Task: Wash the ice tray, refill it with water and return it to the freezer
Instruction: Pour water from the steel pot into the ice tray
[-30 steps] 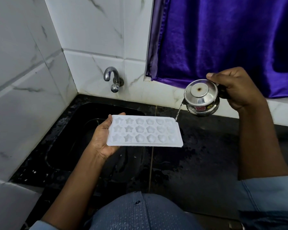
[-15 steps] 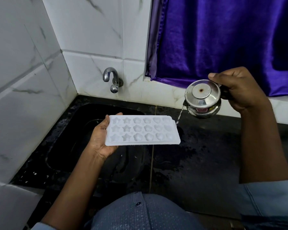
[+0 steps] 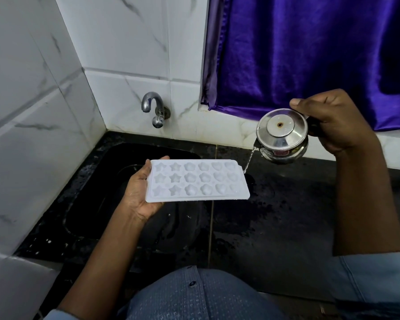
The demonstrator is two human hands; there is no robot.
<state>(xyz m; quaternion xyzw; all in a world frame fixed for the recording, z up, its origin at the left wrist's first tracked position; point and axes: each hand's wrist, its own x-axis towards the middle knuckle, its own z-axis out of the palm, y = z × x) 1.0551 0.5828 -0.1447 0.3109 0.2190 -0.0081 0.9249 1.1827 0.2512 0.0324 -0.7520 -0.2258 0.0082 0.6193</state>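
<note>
A: Start with what's nearest, mid-frame. What could go wrong?

B: The left hand (image 3: 141, 192) grips the ice tray (image 3: 196, 181) by its left end only, thumb over the rim and fingers underneath. It holds the tray in the air, half over the black sink (image 3: 95, 185). As the tray fills, I reckon the unsupported right end could dip and slop water out.

A: And the pour?

B: The right hand (image 3: 335, 121), centre right, is wrapped round the handle of the steel kettle (image 3: 282, 135), which is tipped leftward. Its thin stream of water (image 3: 248, 161) meets the tray's far right corner, right at the rim. A small drift would send water onto the wet counter (image 3: 275, 227).

A: Counts?

B: One tray with eighteen moulds in three rows of six: six stars, six flowers and six rounder ones, perhaps hearts. I can't tell how full they are. One kettle, two hands. Farther back, one tap (image 3: 154, 108) on the tiles and one purple curtain (image 3: 310, 54), upper right.
</note>
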